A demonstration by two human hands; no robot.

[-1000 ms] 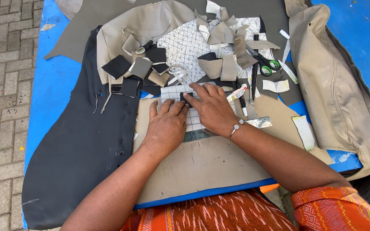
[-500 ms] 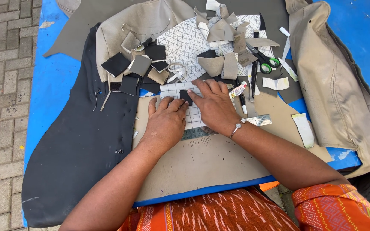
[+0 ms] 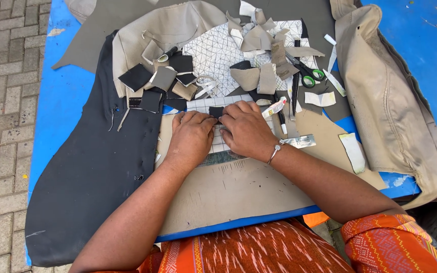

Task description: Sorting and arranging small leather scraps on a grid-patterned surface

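While two hands (image 3: pixel 193 139) pinch one black patch (image 3: pixel 216 111)

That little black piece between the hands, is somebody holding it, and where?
Yes. Both hands, left hand and right hand, pinch the small black piece at its lower edge with their fingertips, against the gridded white sheet.

Your hands cover most of the gridded sheet (image 3: pixel 213 103); the beige cover (image 3: pixel 395 111) and dark fabric (image 3: pixel 92 172) run off the frame's edges.
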